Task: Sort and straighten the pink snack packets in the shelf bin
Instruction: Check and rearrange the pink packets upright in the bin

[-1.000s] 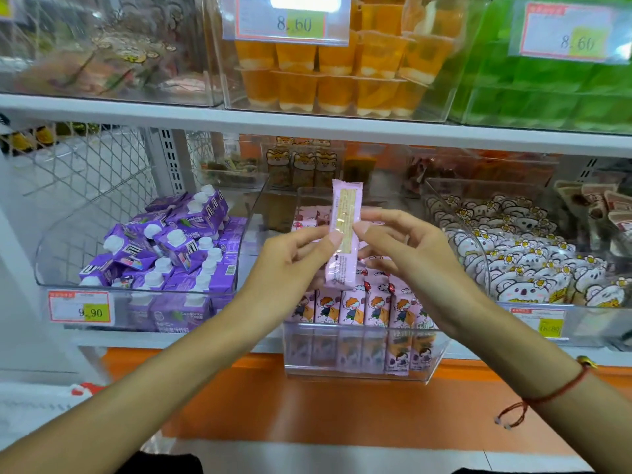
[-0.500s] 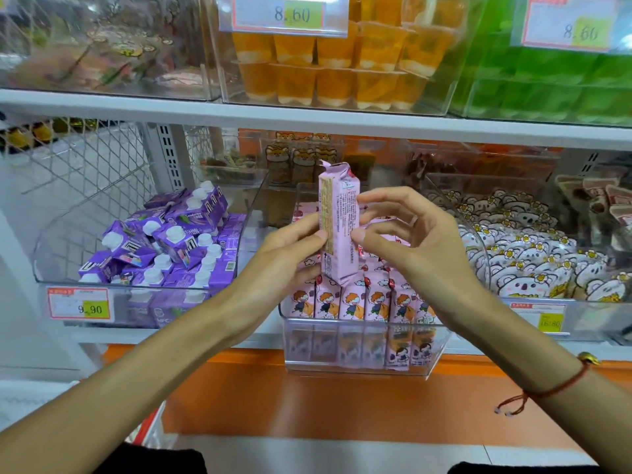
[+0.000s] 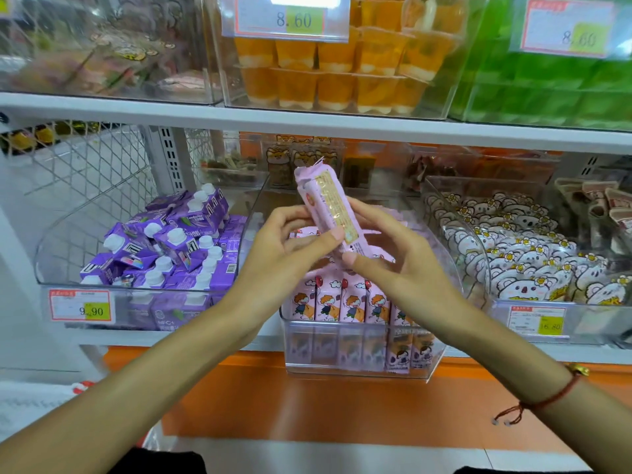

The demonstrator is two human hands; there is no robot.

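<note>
A pink snack packet is held tilted above the clear shelf bin, its top leaning left. My left hand grips its left side with thumb and fingers. My right hand pinches its lower right end, thumb in front. Below them, a row of pink packets with a cartoon child stands upright at the front of the bin. More pink packets lie behind, mostly hidden by my hands.
A bin of purple drink cartons stands to the left, a bin of koala-print packets to the right. Above is a shelf with orange jelly cups and green packs. An orange ledge runs below.
The packet went from upright to tilted left, and both hands lowered slightly toward the bin while turning it.
</note>
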